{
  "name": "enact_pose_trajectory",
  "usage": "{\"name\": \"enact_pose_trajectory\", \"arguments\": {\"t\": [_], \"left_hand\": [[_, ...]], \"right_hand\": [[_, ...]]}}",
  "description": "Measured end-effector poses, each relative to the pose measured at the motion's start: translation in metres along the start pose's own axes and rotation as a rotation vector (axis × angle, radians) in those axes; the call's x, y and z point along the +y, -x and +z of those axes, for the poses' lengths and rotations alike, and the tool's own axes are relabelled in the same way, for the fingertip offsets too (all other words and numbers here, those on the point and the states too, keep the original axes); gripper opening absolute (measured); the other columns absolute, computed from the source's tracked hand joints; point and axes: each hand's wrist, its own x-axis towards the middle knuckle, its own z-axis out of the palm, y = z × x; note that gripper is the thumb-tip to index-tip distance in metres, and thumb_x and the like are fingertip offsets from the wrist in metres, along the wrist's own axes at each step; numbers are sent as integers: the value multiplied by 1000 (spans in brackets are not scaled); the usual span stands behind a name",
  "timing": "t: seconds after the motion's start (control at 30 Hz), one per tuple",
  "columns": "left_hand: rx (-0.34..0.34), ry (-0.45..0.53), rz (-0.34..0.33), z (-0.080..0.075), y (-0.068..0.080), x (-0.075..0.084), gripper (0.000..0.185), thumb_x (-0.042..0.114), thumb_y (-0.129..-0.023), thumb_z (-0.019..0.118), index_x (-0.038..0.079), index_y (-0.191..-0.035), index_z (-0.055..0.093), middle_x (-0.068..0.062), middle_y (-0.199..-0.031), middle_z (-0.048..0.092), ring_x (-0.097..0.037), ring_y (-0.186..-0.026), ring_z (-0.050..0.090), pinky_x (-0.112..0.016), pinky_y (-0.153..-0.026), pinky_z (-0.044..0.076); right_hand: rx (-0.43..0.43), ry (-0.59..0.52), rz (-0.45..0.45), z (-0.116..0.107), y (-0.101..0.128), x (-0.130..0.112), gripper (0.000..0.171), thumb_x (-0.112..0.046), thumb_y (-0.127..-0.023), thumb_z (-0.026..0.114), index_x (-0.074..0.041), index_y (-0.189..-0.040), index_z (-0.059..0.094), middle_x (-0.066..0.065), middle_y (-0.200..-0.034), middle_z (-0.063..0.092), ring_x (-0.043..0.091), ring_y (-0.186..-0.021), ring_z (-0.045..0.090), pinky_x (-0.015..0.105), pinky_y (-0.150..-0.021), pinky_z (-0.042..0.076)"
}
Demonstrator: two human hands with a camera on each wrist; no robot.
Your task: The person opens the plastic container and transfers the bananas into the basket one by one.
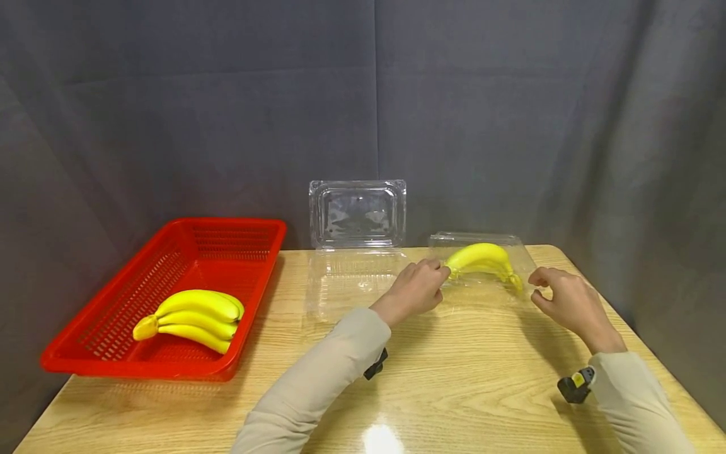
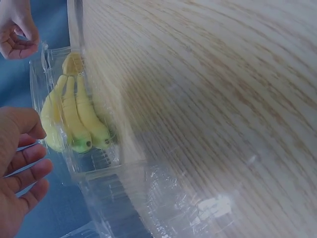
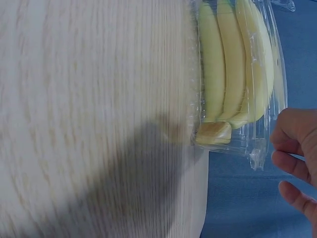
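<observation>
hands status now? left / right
Left hand: fingers curled at the clear clamshell box holding bananas; grip uncertain.
Right hand: loosely curled, holding nothing.

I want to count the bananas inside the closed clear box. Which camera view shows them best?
The right wrist view: the bananas in the clear box lie close and side by side, down to the cut stem. The left wrist view shows the same bunch smaller, tips towards the camera. The head view shows only one yellow curve.

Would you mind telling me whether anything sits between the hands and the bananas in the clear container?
Yes: the clear clamshell container encloses the bananas, so its transparent plastic separates them from the left hand and right hand.
</observation>
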Motion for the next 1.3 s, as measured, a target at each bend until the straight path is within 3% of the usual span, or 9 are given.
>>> {"name": "enact_pose_trajectory", "arguments": {"t": [0.43, 0.9, 1.13, 1.3], "left_hand": [[-20, -34, 8, 7, 0, 3, 21, 13, -84, 69, 10, -105, 68, -1, -93, 62, -14, -81, 59, -25, -61, 47], [-46, -25, 7, 10, -2, 5, 21, 15, -84, 70, 9, -104, 68, 0, -95, 63, -15, -85, 58, -24, -68, 47], [-51, -38, 10, 12, -4, 6, 22, 15, -84, 71, 11, -105, 69, 0, -95, 63, -15, -85, 57, -24, -66, 46], [-54, -42, 17, 13, -6, 6, 24, 14, -85, 70, 11, -108, 70, -1, -95, 63, -15, -81, 55, -24, -66, 46]], "right_hand": [[-12, 1, 18, 2, 1, 4, 17, -1, -76, 71, -7, -92, 67, 13, -87, 69, 35, -76, 65, 46, -52, 49], [-13, 24, 13, 3, 2, 5, 14, 0, -76, 67, -7, -88, 69, 12, -85, 70, 30, -66, 64, 36, -45, 43], [-8, 26, -14, 3, 0, 5, 18, 4, -72, 70, -7, -86, 68, 10, -82, 70, 32, -67, 65, 45, -51, 48], [-21, 46, -32, 5, 0, 7, 20, 5, -71, 72, -8, -85, 68, 6, -81, 69, 26, -64, 63, 44, -52, 49]]}}
